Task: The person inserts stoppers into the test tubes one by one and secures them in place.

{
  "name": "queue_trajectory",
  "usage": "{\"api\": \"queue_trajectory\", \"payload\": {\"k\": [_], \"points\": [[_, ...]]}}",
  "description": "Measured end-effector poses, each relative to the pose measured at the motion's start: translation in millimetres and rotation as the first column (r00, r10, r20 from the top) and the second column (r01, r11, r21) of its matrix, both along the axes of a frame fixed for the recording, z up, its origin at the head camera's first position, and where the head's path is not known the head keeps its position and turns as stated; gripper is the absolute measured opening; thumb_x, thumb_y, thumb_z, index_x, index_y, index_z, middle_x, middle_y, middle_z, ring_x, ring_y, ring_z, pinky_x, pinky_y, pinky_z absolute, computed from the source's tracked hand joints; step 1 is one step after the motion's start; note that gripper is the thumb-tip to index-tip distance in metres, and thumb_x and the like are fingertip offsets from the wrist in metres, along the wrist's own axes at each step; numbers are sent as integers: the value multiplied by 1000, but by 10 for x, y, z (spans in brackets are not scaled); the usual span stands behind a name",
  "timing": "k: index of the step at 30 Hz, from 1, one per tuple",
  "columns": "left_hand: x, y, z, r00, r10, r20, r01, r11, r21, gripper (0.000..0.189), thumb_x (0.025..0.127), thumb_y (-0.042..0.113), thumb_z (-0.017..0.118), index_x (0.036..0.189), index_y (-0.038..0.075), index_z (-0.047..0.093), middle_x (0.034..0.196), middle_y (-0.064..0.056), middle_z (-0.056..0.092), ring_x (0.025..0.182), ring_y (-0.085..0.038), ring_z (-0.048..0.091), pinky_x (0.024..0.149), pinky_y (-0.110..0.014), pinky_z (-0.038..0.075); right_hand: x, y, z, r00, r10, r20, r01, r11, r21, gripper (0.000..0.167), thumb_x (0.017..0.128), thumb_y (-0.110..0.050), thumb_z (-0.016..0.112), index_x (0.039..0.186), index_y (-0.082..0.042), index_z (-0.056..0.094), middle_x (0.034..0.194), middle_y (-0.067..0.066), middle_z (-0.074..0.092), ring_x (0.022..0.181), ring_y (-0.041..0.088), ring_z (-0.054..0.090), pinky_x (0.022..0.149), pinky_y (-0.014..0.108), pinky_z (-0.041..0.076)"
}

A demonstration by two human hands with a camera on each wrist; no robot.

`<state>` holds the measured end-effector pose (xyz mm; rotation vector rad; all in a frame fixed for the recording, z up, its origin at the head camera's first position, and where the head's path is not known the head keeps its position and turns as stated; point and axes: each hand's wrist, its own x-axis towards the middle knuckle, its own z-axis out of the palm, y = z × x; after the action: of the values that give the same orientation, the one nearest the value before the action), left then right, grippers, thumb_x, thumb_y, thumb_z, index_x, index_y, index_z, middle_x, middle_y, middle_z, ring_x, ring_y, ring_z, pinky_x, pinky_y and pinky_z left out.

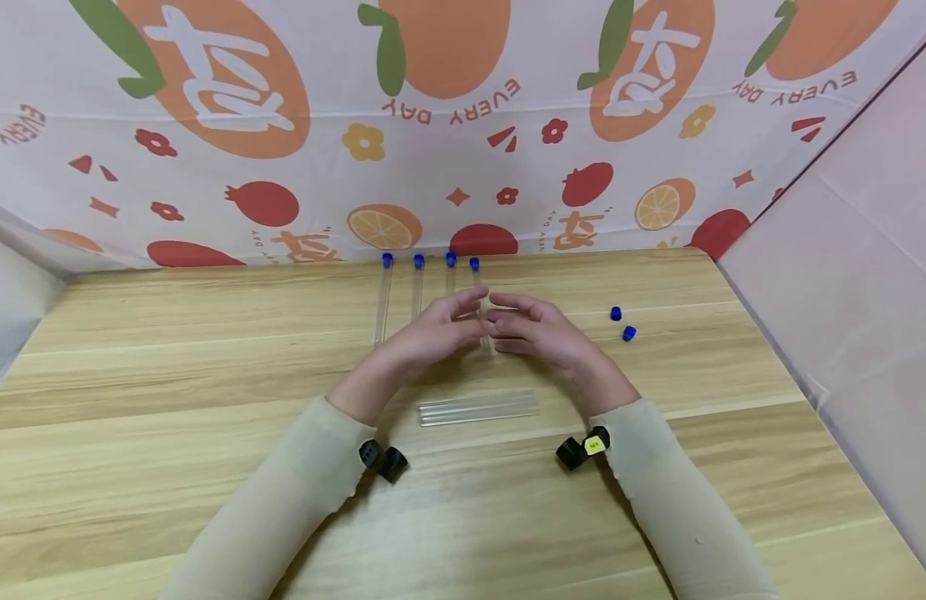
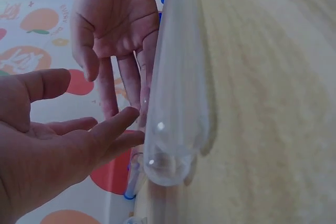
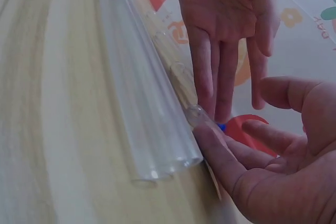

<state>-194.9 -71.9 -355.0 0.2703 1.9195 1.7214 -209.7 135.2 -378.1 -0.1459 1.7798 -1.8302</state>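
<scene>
- On the printed cloth [image 1: 447, 177] behind the far edge of the wooden surface [image 1: 207, 417] I read "EVERY DAY" several times, upside down from where I am; white characters cross the orange fruit shapes, and I can't make them out.
- A yellow label [image 1: 594, 445] sits by the black device [image 1: 572, 453] at my right cuff, its marks too small to read.
- My forearms, in pale sleeves [image 1: 282, 500], reach in from the near edge and slant toward each other, wrists bent so both hands turn inward.
- My left hand [image 1: 443, 327] is relaxed, fingers loosely extended and slightly bent, thumb apart from them; it has hold of nothing.
- My right hand [image 1: 541, 333] mirrors it, fingers just as slack, and grips nothing either.
- The fingertips of both hands face each other, nearly meeting over the rightmost of the capped tubes; whether any finger touches it, I can't tell.
- Four capped tubes [image 1: 382, 308] lie in a row at the middle of the far edge, their blue ends toward that edge; my left hand partly covers the middle ones.
- Uncapped tubes [image 1: 478, 408] lie side by side nearer the near edge than my hands, rounded ends toward the left edge.
- Two loose blue caps [image 1: 616, 313] rest near each other toward the far right corner.
</scene>
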Motion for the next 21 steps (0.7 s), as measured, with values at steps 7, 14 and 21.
{"api": "queue_trajectory", "payload": {"k": [7,14,21], "points": [[-23,-6,-37,999,33,-12,-33,999,-18,65,101,17,58,158,13,26,162,-15,26,149,-30,26,117,-46,32,5,-23,-8,1000,-3,-4,3,1000,-28,51,102,-10,53,152,-15,41,152,9,45,135,25,51,110,41,44],[-45,-34,-68,999,38,6,-38,999,-17,63,101,17,57,157,17,29,162,-13,26,151,-28,20,119,-46,28,4,-27,-29,1000,-11,-12,11,998,-66,51,101,-9,55,151,-17,43,152,9,45,135,24,50,111,39,43],[-11,-38,-65,999,35,-10,-35,999,-13,64,100,16,57,158,18,28,164,-12,24,152,-28,18,120,-47,25,14,-45,-30,1000,9,-5,-10,993,-114,59,101,-2,51,156,-15,32,158,13,36,142,28,41,115,44,37]]}}
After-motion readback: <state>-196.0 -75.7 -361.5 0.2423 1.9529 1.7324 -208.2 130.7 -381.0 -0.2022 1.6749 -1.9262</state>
